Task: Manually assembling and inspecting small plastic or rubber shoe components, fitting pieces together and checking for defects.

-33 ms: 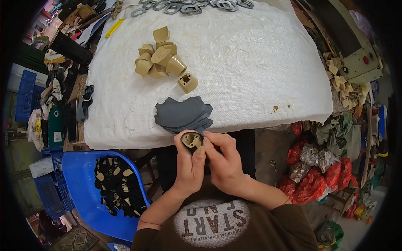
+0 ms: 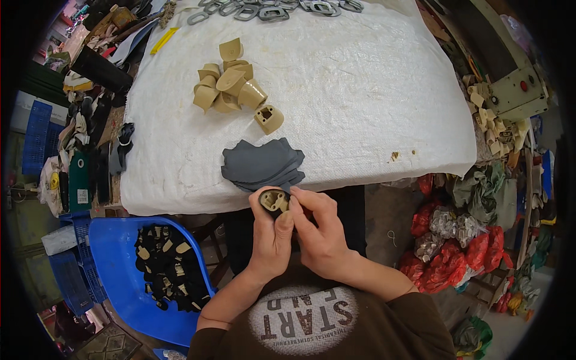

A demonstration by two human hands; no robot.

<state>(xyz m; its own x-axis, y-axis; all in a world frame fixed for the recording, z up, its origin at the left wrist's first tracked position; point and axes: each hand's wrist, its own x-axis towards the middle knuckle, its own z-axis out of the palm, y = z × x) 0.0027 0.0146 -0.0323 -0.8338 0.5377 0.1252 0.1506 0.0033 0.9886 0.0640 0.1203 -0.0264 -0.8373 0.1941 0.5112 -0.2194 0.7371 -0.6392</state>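
Just off the table's near edge, my left hand (image 2: pixel 270 243) is closed around a beige plastic shoe heel (image 2: pixel 273 201). The heel's hollow, ribbed side faces up, and a dark covering wraps its outer wall. My right hand (image 2: pixel 321 231) presses its thumb and fingers together at the covering's right edge, touching the heel. What lies under these fingertips is hidden. Directly beyond my hands rests a stack of dark grey cut leather pieces (image 2: pixel 261 162). Farther off is a pile of bare beige heels (image 2: pixel 231 81), with a single heel (image 2: pixel 269 119) at its near side, hollow side showing.
A white woven sheet (image 2: pixel 360 102) covers the table. Grey oval rings (image 2: pixel 273 13) lie along its far edge. On the left stands a blue tub (image 2: pixel 114 264) holding many dark-covered heels (image 2: pixel 171 264). Red plastic bags (image 2: pixel 444 264) lie on the floor to the right.
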